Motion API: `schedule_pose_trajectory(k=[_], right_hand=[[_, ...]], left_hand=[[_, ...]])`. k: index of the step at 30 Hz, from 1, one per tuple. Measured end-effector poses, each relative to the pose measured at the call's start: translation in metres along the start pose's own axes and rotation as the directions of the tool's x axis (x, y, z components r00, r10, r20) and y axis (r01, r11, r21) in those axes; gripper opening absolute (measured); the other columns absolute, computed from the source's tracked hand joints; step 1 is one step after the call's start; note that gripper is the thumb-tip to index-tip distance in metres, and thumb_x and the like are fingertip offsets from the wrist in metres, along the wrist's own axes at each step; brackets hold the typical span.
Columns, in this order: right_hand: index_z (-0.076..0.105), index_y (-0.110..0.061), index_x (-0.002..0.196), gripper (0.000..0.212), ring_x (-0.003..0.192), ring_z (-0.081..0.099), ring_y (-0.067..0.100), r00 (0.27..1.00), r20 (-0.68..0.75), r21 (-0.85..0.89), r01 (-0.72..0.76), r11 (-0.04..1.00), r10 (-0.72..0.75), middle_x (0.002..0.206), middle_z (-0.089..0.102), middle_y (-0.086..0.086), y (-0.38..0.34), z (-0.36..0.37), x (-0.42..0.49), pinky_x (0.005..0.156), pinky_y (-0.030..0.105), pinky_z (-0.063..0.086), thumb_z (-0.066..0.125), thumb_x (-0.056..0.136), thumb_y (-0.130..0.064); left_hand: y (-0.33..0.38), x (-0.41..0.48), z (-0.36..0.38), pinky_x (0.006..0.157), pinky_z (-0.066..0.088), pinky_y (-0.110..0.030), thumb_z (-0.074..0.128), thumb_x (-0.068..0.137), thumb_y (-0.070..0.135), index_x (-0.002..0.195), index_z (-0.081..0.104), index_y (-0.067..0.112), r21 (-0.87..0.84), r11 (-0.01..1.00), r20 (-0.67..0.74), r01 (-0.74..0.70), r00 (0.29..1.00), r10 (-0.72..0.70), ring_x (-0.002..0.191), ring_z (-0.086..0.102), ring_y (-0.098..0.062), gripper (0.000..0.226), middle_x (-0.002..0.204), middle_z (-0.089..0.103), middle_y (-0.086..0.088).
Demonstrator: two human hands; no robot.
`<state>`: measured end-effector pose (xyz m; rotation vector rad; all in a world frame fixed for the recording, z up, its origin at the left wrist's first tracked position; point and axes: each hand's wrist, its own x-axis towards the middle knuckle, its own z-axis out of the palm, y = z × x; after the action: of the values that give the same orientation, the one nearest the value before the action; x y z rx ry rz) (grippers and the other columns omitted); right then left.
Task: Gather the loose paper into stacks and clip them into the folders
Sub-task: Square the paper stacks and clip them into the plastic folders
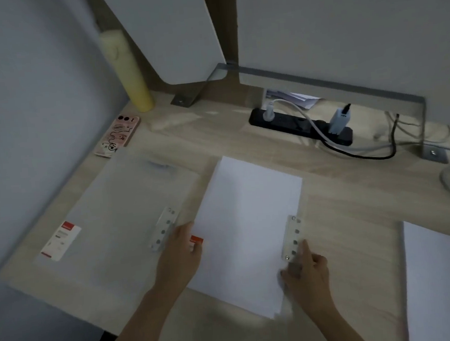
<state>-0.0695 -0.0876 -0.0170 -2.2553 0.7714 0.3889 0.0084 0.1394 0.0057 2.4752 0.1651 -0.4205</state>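
The left grip [180, 254] lies with fairly straight, spread fingers on the left edge of the paper stack [244, 222], pinching nothing. The stack runs up and to the right from it, and a small red label [196, 241] shows just at its fingertips. The right grip [308, 268] is curled at the lower end of the clip [292, 237] and pinches a grey part there between thumb and fingers. The rest of the clip bar reaches up from that grip along the right edge of the stack. Motion blur smears these fingertips, so the exact hold is hard to read.

Left of the left grip lies 1 clear folder [119, 205] flat on the desk [342, 209], with its own clip bar [165, 227] just beside the knuckles and a red and white label [61, 242] near its far left corner. The folder under the paper stack is almost wholly hidden. Well to the right of the right grip, a second pile of paper [442, 274] is cut off by the frame edge.

Far beyond both grips sit a phone [117, 134], a yellow tube [127, 70] and a black power strip [301, 126].
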Motion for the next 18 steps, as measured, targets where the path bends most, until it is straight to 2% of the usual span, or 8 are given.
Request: schedule_pose_trajectory(k=[2, 3, 6, 9, 11, 13, 16, 18], right_hand=[[0.031, -0.005, 0.142, 0.084, 0.120, 0.041, 0.043, 0.993, -0.109, -0.055, 0.038, 0.998, -0.044, 0.128, 0.042, 0.028, -0.018, 0.007, -0.003, 0.101, 0.044, 0.033, 0.076, 0.071, -0.013], [0.029, -0.005, 0.143, 0.084, 0.126, 0.035, 0.044, 0.988, -0.127, -0.091, 0.081, 0.993, -0.093, 0.136, 0.037, 0.028, -0.028, 0.010, -0.003, 0.104, 0.046, 0.030, 0.074, 0.074, -0.015], [0.019, -0.021, 0.148, 0.074, 0.141, 0.016, 0.034, 0.977, -0.042, -0.173, 0.198, 0.965, -0.208, 0.153, 0.016, 0.015, -0.064, 0.021, 0.000, 0.113, 0.042, 0.019, 0.059, 0.087, -0.035], [0.017, -0.029, 0.146, 0.070, 0.145, 0.009, 0.028, 0.941, 0.017, -0.185, 0.335, 0.924, -0.337, 0.156, 0.012, 0.011, -0.092, 0.039, 0.011, 0.117, 0.040, 0.009, 0.049, 0.088, -0.051], [0.015, -0.032, 0.147, 0.075, 0.146, 0.003, 0.026, 0.928, 0.086, -0.223, 0.373, 0.901, -0.363, 0.158, 0.007, 0.009, -0.106, 0.055, 0.018, 0.117, 0.038, 0.003, 0.034, 0.081, -0.063], [0.010, -0.033, 0.147, 0.083, 0.147, -0.004, 0.025, 0.918, 0.144, -0.277, 0.397, 0.875, -0.371, 0.158, 0.000, 0.008, -0.113, 0.068, 0.021, 0.115, 0.037, -0.004, 0.024, 0.075, -0.073], [-0.001, -0.031, 0.148, 0.085, 0.145, -0.014, 0.025, 0.920, 0.198, -0.350, 0.389, 0.852, -0.338, 0.158, -0.013, 0.008, -0.115, 0.079, 0.022, 0.116, 0.040, -0.006, 0.032, 0.081, -0.072], [-0.012, -0.033, 0.146, 0.099, 0.145, -0.017, 0.025, 0.919, 0.213, -0.408, 0.392, 0.825, -0.332, 0.157, -0.018, 0.008, -0.113, 0.080, 0.023, 0.114, 0.038, -0.008, 0.010, 0.066, -0.087]], left_hand=[[-0.017, 0.014, -0.024, 0.093, 0.043, -0.039, 0.052, 0.090, 0.015, 0.132, 0.046, 0.015, 0.064, 0.997, -0.123, -0.038, 0.991, 0.046, 0.119, 0.048, -0.026, 0.043, 0.135, 0.048, -0.007], [-0.027, 0.023, -0.038, 0.096, 0.041, -0.040, 0.055, 0.088, 0.015, 0.130, 0.049, 0.013, 0.087, 0.996, -0.184, -0.035, 0.982, 0.050, 0.122, 0.045, -0.028, 0.043, 0.135, 0.048, -0.008], [-0.065, 0.061, -0.080, 0.103, 0.035, -0.046, 0.064, 0.083, 0.022, 0.133, 0.046, 0.009, 0.147, 0.986, -0.268, 0.080, 0.963, -0.038, 0.128, 0.037, -0.035, 0.055, 0.138, 0.043, -0.016], [-0.097, 0.095, -0.108, 0.112, 0.024, -0.047, 0.071, 0.076, 0.039, 0.140, 0.033, 0.006, 0.145, 0.955, -0.262, 0.259, 0.941, -0.215, 0.136, 0.023, -0.037, 0.081, 0.145, 0.029, -0.022], [-0.111, 0.112, -0.117, 0.112, 0.022, -0.048, 0.074, 0.070, 0.048, 0.142, 0.027, 0.007, 0.107, 0.932, -0.238, 0.346, 0.919, -0.314, 0.138, 0.020, -0.037, 0.096, 0.147, 0.025, -0.021], [-0.120, 0.122, -0.122, 0.111, 0.024, -0.048, 0.075, 0.066, 0.053, 0.143, 0.023, 0.007, 0.129, 0.918, -0.202, 0.375, 0.916, -0.345, 0.138, 0.020, -0.036, 0.104, 0.146, 0.025, -0.020], [-0.126, 0.135, -0.131, 0.109, 0.027, -0.046, 0.075, 0.064, 0.056, 0.142, 0.022, 0.005, 0.164, 0.905, -0.158, 0.393, 0.916, -0.369, 0.136, 0.025, -0.036, 0.107, 0.144, 0.029, -0.021], [-0.128, 0.142, -0.137, 0.109, 0.028, -0.044, 0.076, 0.062, 0.057, 0.140, 0.023, 0.004, 0.135, 0.901, -0.142, 0.413, 0.908, -0.395, 0.135, 0.028, -0.035, 0.108, 0.143, 0.032, -0.022]])
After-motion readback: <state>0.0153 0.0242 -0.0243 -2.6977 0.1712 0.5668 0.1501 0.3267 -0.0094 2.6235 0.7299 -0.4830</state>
